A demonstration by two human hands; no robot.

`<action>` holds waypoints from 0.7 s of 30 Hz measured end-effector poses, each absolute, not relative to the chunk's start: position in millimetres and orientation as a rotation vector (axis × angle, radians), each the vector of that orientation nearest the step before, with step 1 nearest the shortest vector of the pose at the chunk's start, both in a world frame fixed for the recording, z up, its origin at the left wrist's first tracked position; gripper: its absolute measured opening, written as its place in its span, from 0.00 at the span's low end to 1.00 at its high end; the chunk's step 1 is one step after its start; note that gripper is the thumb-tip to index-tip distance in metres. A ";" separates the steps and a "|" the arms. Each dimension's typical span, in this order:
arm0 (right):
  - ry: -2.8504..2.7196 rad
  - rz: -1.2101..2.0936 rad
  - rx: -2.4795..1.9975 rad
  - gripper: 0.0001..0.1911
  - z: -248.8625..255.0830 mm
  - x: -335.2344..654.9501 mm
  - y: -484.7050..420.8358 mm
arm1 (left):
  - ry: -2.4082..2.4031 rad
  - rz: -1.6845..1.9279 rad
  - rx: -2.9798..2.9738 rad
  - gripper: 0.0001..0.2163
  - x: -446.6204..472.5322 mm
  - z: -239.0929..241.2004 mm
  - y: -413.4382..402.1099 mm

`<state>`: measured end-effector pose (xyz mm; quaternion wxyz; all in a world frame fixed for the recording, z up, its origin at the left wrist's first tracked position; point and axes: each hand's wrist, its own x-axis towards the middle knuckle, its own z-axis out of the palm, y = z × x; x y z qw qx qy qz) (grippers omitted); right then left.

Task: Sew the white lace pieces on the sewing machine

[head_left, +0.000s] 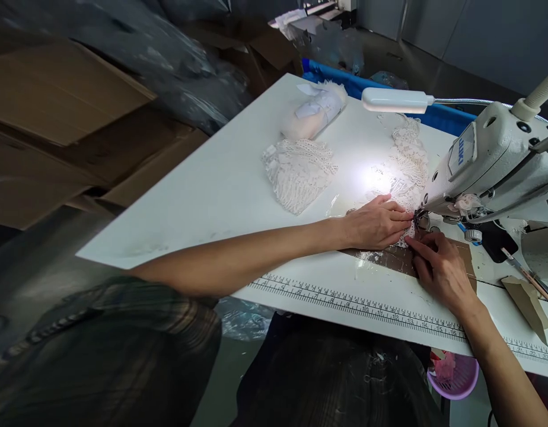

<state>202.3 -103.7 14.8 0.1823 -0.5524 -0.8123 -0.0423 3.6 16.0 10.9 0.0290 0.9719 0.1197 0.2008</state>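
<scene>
My left hand lies flat on a piece of white lace at the needle of a white sewing machine, fingers stretched toward the presser foot. My right hand rests just in front of the needle, its fingertips pressed on the lace edge over a brown cardboard patch. The lace trails away behind the machine under the bright lamp light.
A folded lace stack and a wrapped bundle lie farther back on the white table. A lamp hangs over the work. A printed ruler runs along the front edge. Cardboard boxes stand left; a purple basket sits below.
</scene>
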 end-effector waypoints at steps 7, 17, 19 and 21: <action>-2.253 -0.030 -1.577 0.19 16.0 203.9 -101.7 | 0.369 0.569 2.972 0.14 4.6 13.1 18.3; -2.207 -0.039 -1.555 0.19 14.8 203.8 -100.8 | 0.455 0.507 2.910 0.15 5.5 15.8 10.9; -2.230 -0.040 -1.552 0.19 16.1 203.9 -100.9 | 0.459 0.508 2.909 0.15 5.4 15.6 10.4; -2.254 -0.029 -1.554 0.18 17.5 204.0 -101.2 | 0.462 0.514 2.908 0.15 5.2 15.3 10.3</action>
